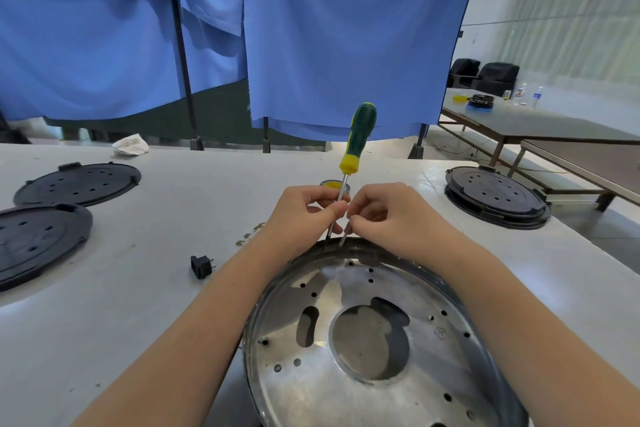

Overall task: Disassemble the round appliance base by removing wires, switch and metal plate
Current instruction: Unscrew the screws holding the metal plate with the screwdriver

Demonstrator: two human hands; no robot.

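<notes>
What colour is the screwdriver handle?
Dark green with yellow trim and a yellow collar, on the screwdriver handle; clearest in the head view.

Bare tabletop lies open left of the round base, broken only by a small black switch. Further left, two black discs crowd the edge; another disc stack blocks far right. Both hands and the upright screwdriver occupy the base's far rim.
</notes>
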